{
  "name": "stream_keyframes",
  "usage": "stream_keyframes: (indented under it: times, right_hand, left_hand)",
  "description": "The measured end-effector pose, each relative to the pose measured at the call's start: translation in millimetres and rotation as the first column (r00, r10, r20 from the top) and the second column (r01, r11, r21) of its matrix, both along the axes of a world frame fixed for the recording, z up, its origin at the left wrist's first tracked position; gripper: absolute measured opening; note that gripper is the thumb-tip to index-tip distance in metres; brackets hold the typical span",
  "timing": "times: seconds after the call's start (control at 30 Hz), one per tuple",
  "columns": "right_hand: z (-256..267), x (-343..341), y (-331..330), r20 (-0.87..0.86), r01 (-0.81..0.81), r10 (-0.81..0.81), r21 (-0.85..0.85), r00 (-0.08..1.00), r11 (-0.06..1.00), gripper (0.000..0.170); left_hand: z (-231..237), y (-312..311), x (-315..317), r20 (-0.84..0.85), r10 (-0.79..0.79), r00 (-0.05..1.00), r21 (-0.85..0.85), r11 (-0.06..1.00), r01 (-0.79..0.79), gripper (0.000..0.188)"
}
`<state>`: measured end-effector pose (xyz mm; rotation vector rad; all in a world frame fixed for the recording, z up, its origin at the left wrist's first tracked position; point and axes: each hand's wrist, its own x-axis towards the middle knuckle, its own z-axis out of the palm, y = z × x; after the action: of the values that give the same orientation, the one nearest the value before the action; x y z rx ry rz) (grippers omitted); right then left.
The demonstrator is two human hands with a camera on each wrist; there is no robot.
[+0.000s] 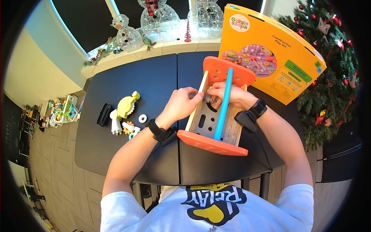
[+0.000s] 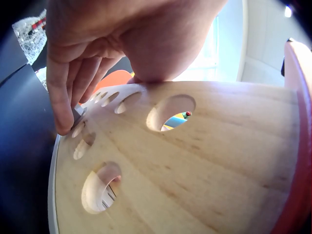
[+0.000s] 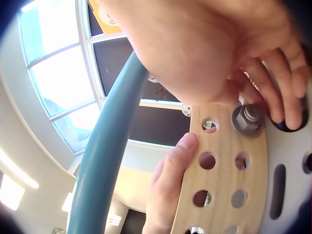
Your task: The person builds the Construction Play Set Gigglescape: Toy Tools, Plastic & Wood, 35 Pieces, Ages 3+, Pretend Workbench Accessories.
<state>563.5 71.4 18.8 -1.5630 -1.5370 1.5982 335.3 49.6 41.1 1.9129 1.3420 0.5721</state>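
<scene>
A toy toolbox with orange end plates [image 1: 211,144], perforated wooden sides [image 2: 195,165], a grey base [image 3: 287,195] and a blue rod handle [image 1: 223,116] stands before me. My left hand [image 1: 179,104] grips its left wooden side. The left thumb [image 3: 186,142] lies at the top edge, the fingers [image 2: 62,122] reach down the outer face. A grey bolt with a hex nut [image 3: 246,120] projects inward from a hole in that side. My right hand [image 1: 234,96] reaches under the rod into the box, curled fingers right at the nut; its thumb is hidden.
Left on the black table [image 1: 116,154] lie a yellow-green toy saw [image 1: 125,106], a white toy piece [image 1: 115,124], a white ring [image 1: 142,118], an orange gear [image 1: 129,127] and a black case [image 1: 104,115]. A big yellow box [image 1: 270,50] stands behind right, beside a Christmas tree [image 1: 328,77].
</scene>
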Motion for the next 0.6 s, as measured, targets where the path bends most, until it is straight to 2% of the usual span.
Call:
stream_keyframes:
  times: [0.03,0.13,0.33,0.53,0.6]
  right_hand:
    - [2,-1,-2,0.006,0.001,-0.001,0.020,1.000,1.000,0.037]
    - [-4,4,0,0.035,-0.143,0.141,0.075,0.989,0.987,0.037]
    - [-15,5,5,0.001,-0.139,0.139,0.000,0.990,0.990,0.036]
    - [-10,2,8,0.056,-0.111,0.115,-0.081,0.992,0.991,0.039]
    - [-7,0,6,0.035,-0.047,0.050,-0.083,0.998,0.995,0.037]
  left_hand:
    - [0,1,0,-0.007,-0.002,1.000,0.003,1.000,0.002,0.057]
    - [-1,1,1,-0.008,0.001,1.000,-0.006,1.000,-0.001,0.057]
    - [1,0,1,-0.005,0.003,1.000,-0.016,1.000,-0.003,0.057]
    - [-2,1,1,-0.002,0.002,1.000,0.007,1.000,-0.002,0.057]
    - [-2,1,0,-0.006,0.001,1.000,0.009,1.000,0.000,0.056]
